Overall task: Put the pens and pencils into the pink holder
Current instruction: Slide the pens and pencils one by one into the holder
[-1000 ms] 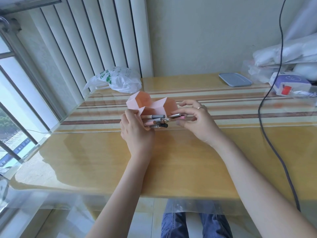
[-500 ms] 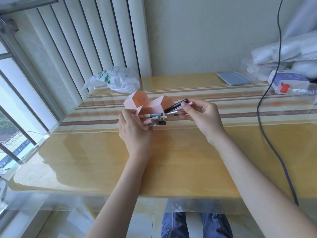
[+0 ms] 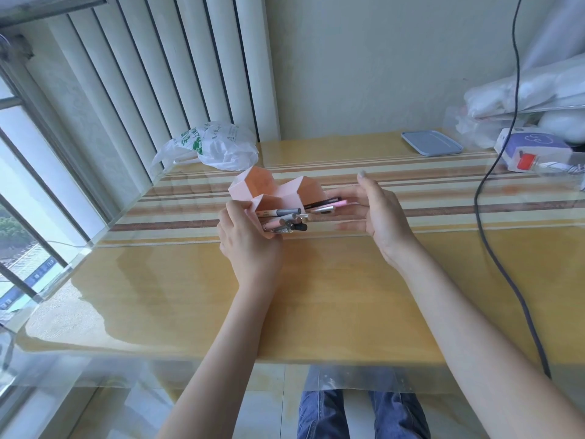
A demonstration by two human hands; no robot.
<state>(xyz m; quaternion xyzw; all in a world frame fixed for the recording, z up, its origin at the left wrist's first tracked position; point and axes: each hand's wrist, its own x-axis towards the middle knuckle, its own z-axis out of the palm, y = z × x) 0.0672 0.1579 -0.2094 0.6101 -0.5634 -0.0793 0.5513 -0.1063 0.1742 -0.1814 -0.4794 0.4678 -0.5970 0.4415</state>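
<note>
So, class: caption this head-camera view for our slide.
Left hand grips a bundle of pens beside the pink holder; right hand holds more.

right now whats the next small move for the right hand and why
Probably tip the pens in the right hand up and feed them into an open cell of the pink holder. They lie nearly flat beside its rim, while the left hand holds a separate bundle.
</note>
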